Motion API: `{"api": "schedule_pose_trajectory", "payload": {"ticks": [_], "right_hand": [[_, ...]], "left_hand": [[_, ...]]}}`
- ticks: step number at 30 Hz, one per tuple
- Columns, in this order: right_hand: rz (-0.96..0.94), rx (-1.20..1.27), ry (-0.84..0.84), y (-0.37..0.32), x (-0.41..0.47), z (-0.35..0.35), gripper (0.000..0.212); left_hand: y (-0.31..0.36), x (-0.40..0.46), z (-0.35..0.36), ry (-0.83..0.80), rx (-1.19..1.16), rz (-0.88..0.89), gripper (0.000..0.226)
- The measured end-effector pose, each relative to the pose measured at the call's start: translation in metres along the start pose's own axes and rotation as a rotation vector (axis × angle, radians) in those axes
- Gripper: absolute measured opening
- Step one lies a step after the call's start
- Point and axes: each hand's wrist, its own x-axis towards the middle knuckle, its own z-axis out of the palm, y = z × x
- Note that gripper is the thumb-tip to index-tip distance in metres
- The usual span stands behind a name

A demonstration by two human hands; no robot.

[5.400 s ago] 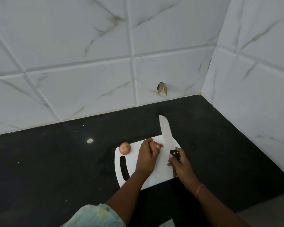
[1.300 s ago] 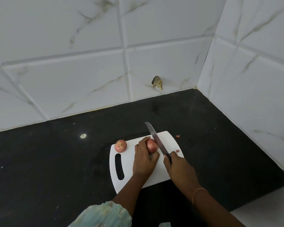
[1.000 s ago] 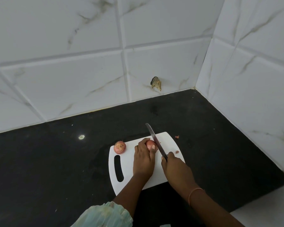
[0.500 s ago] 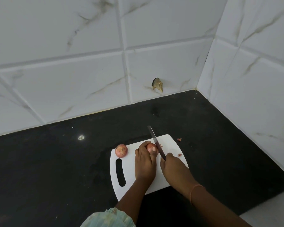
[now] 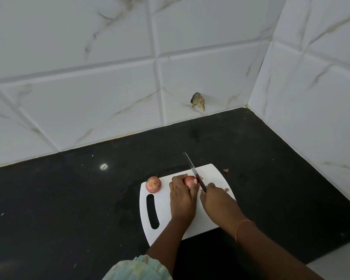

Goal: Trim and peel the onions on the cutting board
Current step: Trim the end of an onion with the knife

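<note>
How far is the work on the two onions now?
Done: small trimmings lie by the cutting board edge. In hand: left hand holds one onion; right hand works the knife at its end. Left: second onion untouched, both still unpeeled.

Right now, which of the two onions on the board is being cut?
The onion under the left hand, where the knife in the right hand meets its right end. The other onion sits untouched near the cutting board's left corner.

Left hand [image 5: 182, 197] gripping onion [image 5: 189, 181], right hand [image 5: 216, 199] holding knife [image 5: 194, 171]
</note>
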Motion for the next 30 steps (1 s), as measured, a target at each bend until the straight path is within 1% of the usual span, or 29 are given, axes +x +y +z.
{"api": "schedule_pose_trajectory", "payload": {"ticks": [5, 11, 14, 19, 24, 26, 30], "right_hand": [[-0.052, 0.037, -0.030, 0.024, -0.007, 0.001, 0.023], [-0.037, -0.031, -0.001, 0.012, 0.007, 0.007, 0.028], [-0.031, -0.041, -0.011, 0.022, 0.000, 0.012, 0.027], [-0.060, 0.037, 0.000, 0.020, 0.007, 0.011, 0.021], [-0.042, 0.032, 0.021, 0.024, 0.002, 0.018, 0.024], [-0.026, 0.022, 0.025, 0.022, 0.004, 0.020, 0.028], [0.009, 0.034, 0.014, 0.019, 0.006, 0.032, 0.032]], "left_hand": [[-0.002, 0.001, 0.002, 0.012, 0.011, -0.005, 0.030], [-0.002, 0.000, 0.004, 0.040, 0.021, 0.027, 0.033], [-0.001, 0.001, 0.005, 0.043, 0.035, 0.039, 0.033], [0.000, 0.000, 0.005, 0.049, 0.027, 0.035, 0.031], [0.004, -0.002, 0.005, 0.041, 0.037, 0.044, 0.031], [0.004, -0.002, 0.004, 0.047, 0.037, 0.047, 0.031], [0.003, -0.002, 0.003, 0.063, -0.001, 0.030, 0.028]]}}
